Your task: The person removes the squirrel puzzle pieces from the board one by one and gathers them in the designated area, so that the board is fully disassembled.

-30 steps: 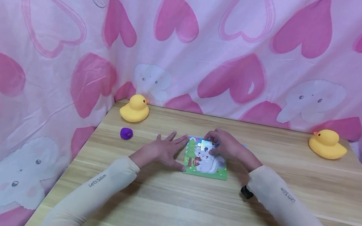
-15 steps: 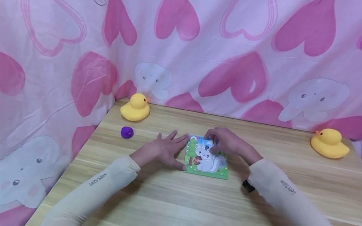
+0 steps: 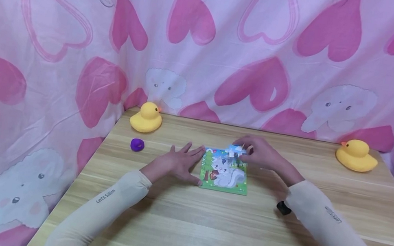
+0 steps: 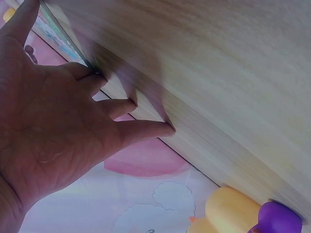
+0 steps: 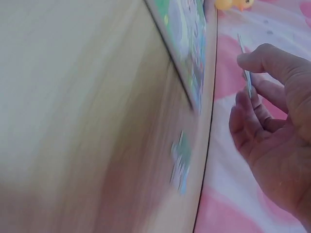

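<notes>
Puzzle board (image 3: pixel 220 188) flat on the table (image 3: pixel 184 228), about midway between left and right edges, towards the far edge. It carries a picture: pale grey squirrel with a brown nut-like thing, green tree along the left edge, green ground along the near edge, blue sky at the far edge. Can't tell if the board is recessed like a tray.

Right hand (image 3: pixel 261 152): thumb and fingers pinch a puzzle piece (image 3: pixel 235 150), off the table, over the board's far edge near the far right corner. Piece is thin, jigsaw-shaped, blue and white; right wrist view gets it edge-on. This hand covers the board's far right corner in the head view.

Left hand (image 3: pixel 179 164): fingers spread, grasping nothing; fingertips at the board's far left corner, thumb at its near left corner.

Loose piece (image 5: pixel 181 162), green and whitish, on the table just off the board, blurred.

Yellow duck (image 3: pixel 146 117) at the table's far left corner, small purple object (image 3: pixel 137 145) nearer along the left edge, second duck (image 3: pixel 357 155) by the far right corner. Pink heart-print curtain (image 3: pixel 196 65) behind the far edge.
</notes>
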Demonstrator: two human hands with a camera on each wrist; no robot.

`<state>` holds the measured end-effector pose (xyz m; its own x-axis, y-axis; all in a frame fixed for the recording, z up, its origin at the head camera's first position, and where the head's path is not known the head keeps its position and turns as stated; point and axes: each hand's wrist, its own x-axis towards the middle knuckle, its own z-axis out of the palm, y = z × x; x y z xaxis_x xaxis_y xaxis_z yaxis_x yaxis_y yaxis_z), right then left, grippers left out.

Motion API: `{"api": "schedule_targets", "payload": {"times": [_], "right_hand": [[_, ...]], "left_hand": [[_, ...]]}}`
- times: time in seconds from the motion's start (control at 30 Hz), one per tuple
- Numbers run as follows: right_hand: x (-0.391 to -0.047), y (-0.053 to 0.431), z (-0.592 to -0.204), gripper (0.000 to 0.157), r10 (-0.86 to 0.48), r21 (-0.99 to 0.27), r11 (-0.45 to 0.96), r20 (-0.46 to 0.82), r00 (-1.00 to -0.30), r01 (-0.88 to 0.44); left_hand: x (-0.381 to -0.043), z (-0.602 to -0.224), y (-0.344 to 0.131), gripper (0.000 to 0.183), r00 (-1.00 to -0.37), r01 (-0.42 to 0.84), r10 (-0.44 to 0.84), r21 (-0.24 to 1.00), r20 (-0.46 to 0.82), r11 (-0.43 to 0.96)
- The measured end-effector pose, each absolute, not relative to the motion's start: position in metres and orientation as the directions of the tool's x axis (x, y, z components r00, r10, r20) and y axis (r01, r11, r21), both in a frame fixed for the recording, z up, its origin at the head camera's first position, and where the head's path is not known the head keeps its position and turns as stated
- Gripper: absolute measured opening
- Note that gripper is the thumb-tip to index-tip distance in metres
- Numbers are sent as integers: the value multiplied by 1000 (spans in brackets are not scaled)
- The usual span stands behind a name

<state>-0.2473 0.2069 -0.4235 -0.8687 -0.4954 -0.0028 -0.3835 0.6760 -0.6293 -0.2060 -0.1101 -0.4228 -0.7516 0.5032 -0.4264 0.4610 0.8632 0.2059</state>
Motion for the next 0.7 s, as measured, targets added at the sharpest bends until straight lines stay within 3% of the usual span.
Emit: {"api": "schedule_targets", "payload": {"times": [0.43, 0.7], "right_hand": [[-231, 275, -430, 47, -402, -637, 712, -27, -915, -294], [-226, 312, -438, 47, -326, -647, 744, -134, -936, -167]], "left_hand": [[-207, -426, -112, 115, -747, 462, 509, 217, -427, 860], [-207, -427, -111, 116, -747, 464, 513, 220, -424, 858]]}}
